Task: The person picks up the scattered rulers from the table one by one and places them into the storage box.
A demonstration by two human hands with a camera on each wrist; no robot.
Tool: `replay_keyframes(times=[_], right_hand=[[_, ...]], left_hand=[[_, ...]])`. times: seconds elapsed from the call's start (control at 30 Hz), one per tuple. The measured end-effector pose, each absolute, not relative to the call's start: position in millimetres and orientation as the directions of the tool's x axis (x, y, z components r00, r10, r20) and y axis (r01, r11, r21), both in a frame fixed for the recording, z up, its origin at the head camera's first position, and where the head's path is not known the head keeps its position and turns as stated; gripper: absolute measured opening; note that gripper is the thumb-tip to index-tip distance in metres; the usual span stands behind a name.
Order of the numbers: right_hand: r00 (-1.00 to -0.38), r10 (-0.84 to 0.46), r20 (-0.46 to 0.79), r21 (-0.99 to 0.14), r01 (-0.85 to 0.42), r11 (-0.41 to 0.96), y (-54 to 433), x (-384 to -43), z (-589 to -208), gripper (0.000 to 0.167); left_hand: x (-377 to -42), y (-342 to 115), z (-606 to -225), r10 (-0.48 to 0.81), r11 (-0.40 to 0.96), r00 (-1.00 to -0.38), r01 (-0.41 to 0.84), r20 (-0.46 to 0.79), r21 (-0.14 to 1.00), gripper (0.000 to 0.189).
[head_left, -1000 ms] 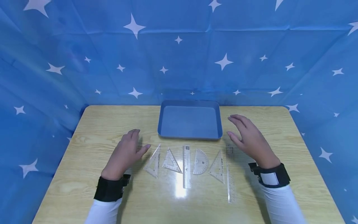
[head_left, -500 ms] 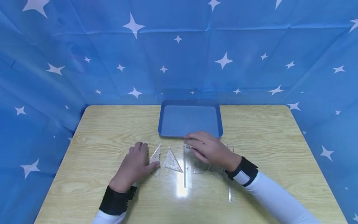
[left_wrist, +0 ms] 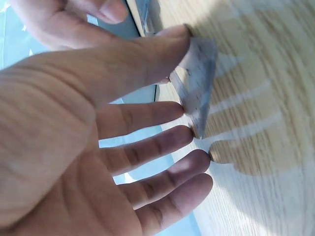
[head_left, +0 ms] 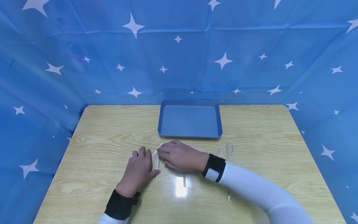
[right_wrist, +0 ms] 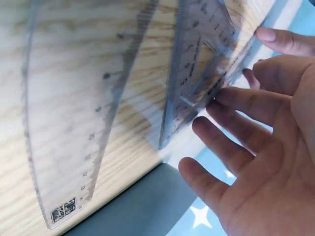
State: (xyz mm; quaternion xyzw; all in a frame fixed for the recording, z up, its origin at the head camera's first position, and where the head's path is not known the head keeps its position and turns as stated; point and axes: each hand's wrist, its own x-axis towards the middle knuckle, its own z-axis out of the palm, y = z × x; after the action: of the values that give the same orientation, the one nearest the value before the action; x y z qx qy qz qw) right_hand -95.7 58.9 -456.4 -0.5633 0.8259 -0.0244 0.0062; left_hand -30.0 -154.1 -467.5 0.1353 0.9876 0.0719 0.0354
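My left hand is at the leftmost clear set square. In the left wrist view the thumb lies at one edge of it and fingertips reach the other side, fingers fairly straight. My right hand is stretched across to the left, over the second set square. Its fingers are spread and nearly straight beside that set square's edge; whether they touch it I cannot tell. A clear straight ruler lies under the right hand and wrist, its lower end showing.
A blue tray stands at the table's back edge, behind the clear tools. Right of the ruler, the protractor and another set square are partly hidden by the right arm. A further ruler lies at the far right, crossed by the sleeve.
My right hand has swept left from beside the tray to the second set square. My left hand has shifted slightly right and nearer, to the leftmost set square.
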Motion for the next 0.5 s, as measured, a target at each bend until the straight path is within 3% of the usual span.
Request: replay_keyframes(times=[0.17, 0.37, 0.5], right_hand=[[-0.400, -0.911, -0.102, 0.007, -0.916, 0.401, 39.7, -96.7, -466.0, 0.045], [-0.439, -0.890, -0.119, 0.099, -0.898, 0.429, 24.3, -97.2, -467.2, 0.042], [-0.459, -0.876, -0.148, 0.091, -0.888, 0.451, 18.7, -97.2, -467.8, 0.043]], left_hand=[[-30.5, -157.8, -466.0, 0.290, 0.949, -0.955, 0.277, -0.067, 0.150, 0.073], [-36.0, -164.5, -463.9, 0.308, 0.939, -0.951, 0.299, -0.030, 0.172, 0.044], [-38.0, -168.1, -462.8, 0.273, 0.938, -0.960, 0.254, -0.055, 0.235, 0.039]])
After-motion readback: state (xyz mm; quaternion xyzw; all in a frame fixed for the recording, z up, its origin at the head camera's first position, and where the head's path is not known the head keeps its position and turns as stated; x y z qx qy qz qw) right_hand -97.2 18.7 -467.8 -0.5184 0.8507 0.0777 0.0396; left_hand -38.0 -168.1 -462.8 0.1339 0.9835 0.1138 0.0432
